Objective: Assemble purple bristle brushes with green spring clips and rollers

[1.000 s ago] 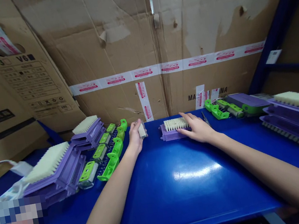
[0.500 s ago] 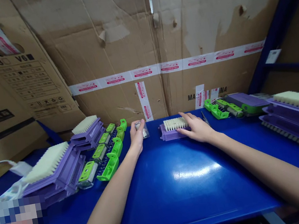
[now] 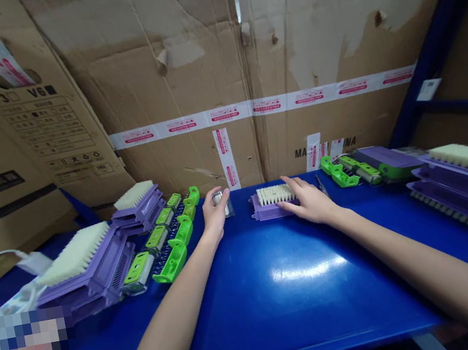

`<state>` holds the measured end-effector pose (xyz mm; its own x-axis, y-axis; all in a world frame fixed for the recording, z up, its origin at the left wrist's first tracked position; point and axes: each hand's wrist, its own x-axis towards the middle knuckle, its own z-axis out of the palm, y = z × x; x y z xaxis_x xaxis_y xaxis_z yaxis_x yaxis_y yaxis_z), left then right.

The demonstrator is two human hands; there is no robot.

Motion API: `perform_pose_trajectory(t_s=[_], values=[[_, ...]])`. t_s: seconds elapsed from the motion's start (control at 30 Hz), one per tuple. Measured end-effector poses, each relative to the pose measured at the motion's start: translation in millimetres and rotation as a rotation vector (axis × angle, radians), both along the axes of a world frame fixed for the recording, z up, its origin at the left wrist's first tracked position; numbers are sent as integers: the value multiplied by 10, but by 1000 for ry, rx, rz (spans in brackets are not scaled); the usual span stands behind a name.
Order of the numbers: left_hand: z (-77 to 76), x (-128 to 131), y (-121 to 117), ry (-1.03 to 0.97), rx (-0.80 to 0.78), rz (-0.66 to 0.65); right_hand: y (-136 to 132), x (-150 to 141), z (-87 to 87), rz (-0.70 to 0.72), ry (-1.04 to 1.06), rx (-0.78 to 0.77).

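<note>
Purple block [image 3: 267, 211], one, held by right hand [image 3: 311, 200]; left hand [image 3: 213, 216] grasping one small part [image 3: 229, 207].

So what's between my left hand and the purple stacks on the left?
In the head view, two rows: blocks with green tops beside the purple stacks, then bright green pieces nearer your left hand. Small bits between the rows are unclear.

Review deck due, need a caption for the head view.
Left hand holds a small part; right hand touches a cream-topped purple piece on a blue table.
</note>
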<state>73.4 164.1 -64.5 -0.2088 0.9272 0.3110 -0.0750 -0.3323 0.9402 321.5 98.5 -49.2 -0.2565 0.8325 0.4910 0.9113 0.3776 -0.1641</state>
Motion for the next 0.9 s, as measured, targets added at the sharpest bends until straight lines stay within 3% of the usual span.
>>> perform_pose_trajectory(t_s=[0.33, 0.47, 0.63, 0.77, 0.9], values=[[28, 22, -51, 127, 14, 56, 9, 11, -10, 12, 14, -13], [26, 3, -52, 270, 69, 171, 7, 8, -6, 15, 15, -16], [62, -69, -117, 802, 350, 406, 2, 3, 1, 8, 14, -28], [105, -41, -195, 1399, 539, 313, -1, -2, 4, 8, 21, -26], [132, 20, -238, 1612, 503, 297, -6, -7, 9, 8, 30, -31]])
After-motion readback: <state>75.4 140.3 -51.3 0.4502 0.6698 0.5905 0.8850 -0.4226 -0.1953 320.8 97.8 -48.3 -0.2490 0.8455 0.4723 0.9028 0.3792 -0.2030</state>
